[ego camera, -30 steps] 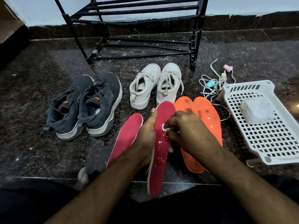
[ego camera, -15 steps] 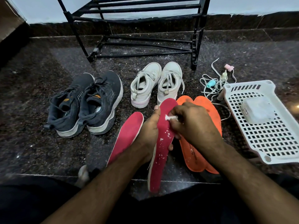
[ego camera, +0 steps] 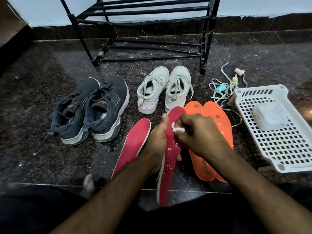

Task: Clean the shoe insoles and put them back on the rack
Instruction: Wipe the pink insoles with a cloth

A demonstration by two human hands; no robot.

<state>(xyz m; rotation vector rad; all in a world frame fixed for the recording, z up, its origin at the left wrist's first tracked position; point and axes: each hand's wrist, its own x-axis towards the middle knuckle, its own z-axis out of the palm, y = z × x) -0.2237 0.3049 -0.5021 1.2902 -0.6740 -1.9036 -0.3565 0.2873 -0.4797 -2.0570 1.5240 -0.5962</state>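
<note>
My left hand [ego camera: 156, 141] grips a pink insole [ego camera: 168, 166] from behind and holds it tilted on edge, toe end up. White flecks dot its surface. My right hand [ego camera: 200, 135] pinches a small white wad [ego camera: 175, 128] and presses it on the insole's upper part. A second pink insole [ego camera: 133, 144] lies on the floor just left of my left hand. Two orange insoles [ego camera: 217, 119] lie overlapped to the right, partly hidden under my right hand. The black metal shoe rack [ego camera: 145, 19] stands at the back against the wall.
A dark grey pair of sneakers [ego camera: 91, 108] sits at the left, a white pair [ego camera: 162, 88] in the middle. A white perforated plastic tray [ego camera: 287, 149] holding a pale block [ego camera: 270, 118] is at the right. Loose laces and small clips [ego camera: 224, 86] lie behind it. The granite floor is dusty.
My right hand with the white wad slid up the insole toward its toe end, then came back down a little. My left hand kept hold of the insole.
</note>
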